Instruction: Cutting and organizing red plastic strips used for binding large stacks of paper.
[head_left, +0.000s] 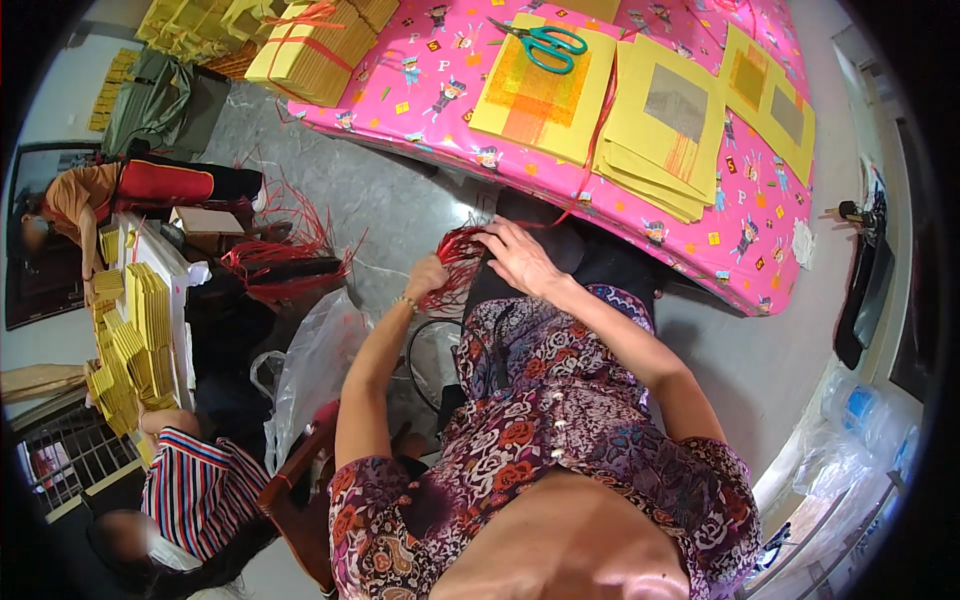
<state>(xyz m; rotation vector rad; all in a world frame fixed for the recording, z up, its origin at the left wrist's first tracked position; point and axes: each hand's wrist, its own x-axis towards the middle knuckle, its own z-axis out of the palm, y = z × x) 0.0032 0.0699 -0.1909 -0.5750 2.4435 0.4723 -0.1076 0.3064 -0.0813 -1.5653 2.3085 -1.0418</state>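
Flowered clothing lies nearest; beyond it, the left hand is closed around the red strands, before the tabletop; the right hand touches their right side, its grip I cannot tell; these strands seem not yet separated; farther, yellow sheets look untied; scissors rest nearby; far left, one yellow bundle is already tied.

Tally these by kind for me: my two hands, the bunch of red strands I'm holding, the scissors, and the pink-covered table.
Hands: 2 (left hand, right hand)
Bunch of red strands held: 1
Scissors: 1 pair
Pink-covered table: 1
Total: 5
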